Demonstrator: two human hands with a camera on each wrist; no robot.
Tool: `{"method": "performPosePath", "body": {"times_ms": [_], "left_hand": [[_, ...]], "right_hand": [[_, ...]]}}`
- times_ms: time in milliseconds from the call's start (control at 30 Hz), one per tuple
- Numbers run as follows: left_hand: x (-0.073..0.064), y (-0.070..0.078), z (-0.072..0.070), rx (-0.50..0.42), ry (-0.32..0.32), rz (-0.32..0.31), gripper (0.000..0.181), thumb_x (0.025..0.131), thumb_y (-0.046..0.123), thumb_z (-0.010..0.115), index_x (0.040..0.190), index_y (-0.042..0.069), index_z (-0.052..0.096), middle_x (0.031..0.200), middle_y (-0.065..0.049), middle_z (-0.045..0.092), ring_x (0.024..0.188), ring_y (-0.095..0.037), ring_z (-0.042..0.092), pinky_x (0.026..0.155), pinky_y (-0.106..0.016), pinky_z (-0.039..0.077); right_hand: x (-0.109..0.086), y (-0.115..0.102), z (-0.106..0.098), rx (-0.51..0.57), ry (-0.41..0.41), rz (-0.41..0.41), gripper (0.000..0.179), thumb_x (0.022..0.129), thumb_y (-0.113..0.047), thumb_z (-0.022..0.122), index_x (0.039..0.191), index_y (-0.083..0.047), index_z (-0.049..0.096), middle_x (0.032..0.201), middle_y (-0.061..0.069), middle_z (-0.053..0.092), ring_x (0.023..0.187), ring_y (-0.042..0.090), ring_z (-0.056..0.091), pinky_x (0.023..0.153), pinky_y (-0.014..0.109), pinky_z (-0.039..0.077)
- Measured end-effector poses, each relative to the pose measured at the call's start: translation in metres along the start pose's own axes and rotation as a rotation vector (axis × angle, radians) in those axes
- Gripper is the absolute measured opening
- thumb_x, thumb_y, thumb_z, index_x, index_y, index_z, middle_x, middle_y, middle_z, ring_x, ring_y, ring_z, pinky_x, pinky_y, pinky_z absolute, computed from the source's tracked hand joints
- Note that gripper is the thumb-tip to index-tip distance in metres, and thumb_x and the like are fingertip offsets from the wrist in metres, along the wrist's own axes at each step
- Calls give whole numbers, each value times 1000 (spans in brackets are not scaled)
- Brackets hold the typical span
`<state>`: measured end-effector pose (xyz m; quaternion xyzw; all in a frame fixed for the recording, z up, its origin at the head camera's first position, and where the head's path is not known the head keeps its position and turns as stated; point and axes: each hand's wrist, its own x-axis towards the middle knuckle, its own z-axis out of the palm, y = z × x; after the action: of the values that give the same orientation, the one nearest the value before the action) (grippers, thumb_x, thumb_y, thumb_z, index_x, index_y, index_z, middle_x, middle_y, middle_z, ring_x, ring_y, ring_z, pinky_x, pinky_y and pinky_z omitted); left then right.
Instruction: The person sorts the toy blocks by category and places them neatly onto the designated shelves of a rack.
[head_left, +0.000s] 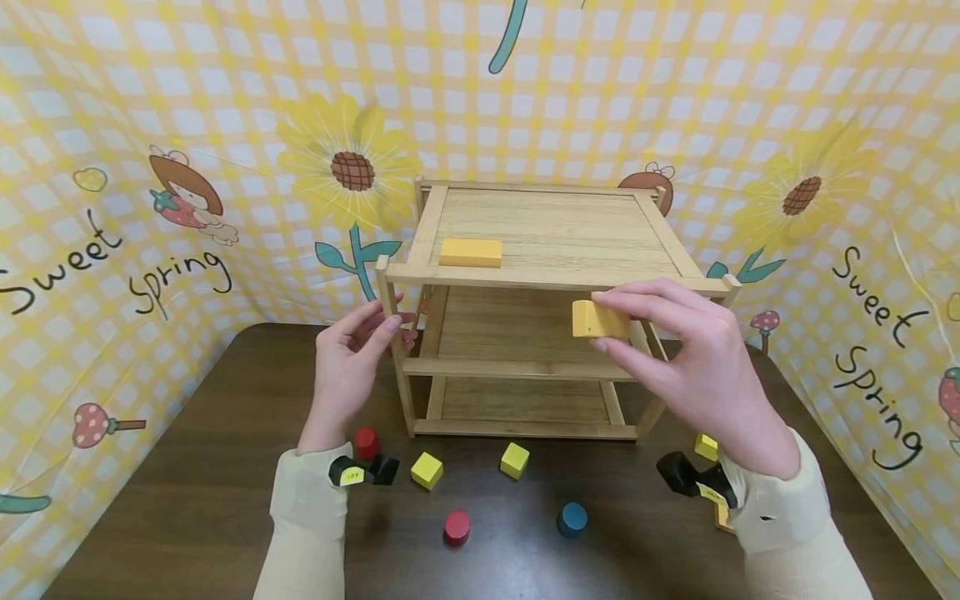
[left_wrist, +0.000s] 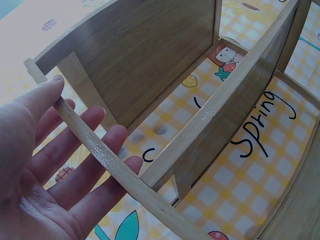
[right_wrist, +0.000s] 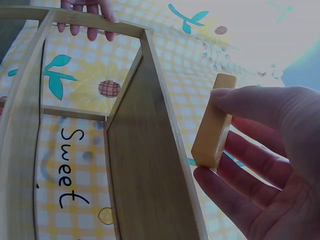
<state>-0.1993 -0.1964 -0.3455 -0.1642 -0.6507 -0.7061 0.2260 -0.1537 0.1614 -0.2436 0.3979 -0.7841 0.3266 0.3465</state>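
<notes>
A three-tier wooden shelf (head_left: 562, 225) stands on the dark table. At its left side my left hand (head_left: 348, 358) holds the front upright post (left_wrist: 90, 142), thumb on one side and fingers on the other. My right hand (head_left: 693, 367) pinches an orange-yellow rectangular wooden block (right_wrist: 215, 125) between thumb and fingers. In the head view this block overlaps the middle tier's opening, below the front edge of the top board. Another orange-yellow block (head_left: 470, 253) lies flat at the front left of the top board.
On the table before the shelf are two yellow cubes (head_left: 427, 471) (head_left: 514, 460), two red cylinders (head_left: 366, 442) (head_left: 457, 527) and a blue cylinder (head_left: 572, 519). By the right sleeve, a yellow cube (head_left: 706, 447) and a partly hidden orange-yellow piece (head_left: 723, 517) show. A checked cloth (head_left: 247, 83) hangs behind.
</notes>
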Motion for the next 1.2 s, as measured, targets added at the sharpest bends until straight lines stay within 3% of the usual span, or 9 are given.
{"method": "performPosePath", "body": {"times_ms": [533,933,1200], "left_hand": [[-1,-2,-3,28,17,-27,31,100,11,68,128,0,69,104,-14,76,85,-32,74,75,-38,61],[0,-3,-2,43,13,-21,32,100,12,68,129,-1,69,104,-14,76,84,-28,75,74,-34,61],[2,-3,-1,-24,-8,-1,32,100,7,67,129,-3,67,107,-18,74,85,-32,74,79,-46,60]], "right_hand": [[27,1,-4,-62,12,3,42,76,-2,90,116,-7,77,110,-1,73,94,14,67,85,21,51],[46,-1,-2,-33,32,60,41,76,0,89,114,-8,78,109,0,74,96,16,66,89,20,52],[60,2,0,-36,-8,81,38,81,-3,87,117,-10,77,110,-4,73,98,12,64,90,23,53]]}}
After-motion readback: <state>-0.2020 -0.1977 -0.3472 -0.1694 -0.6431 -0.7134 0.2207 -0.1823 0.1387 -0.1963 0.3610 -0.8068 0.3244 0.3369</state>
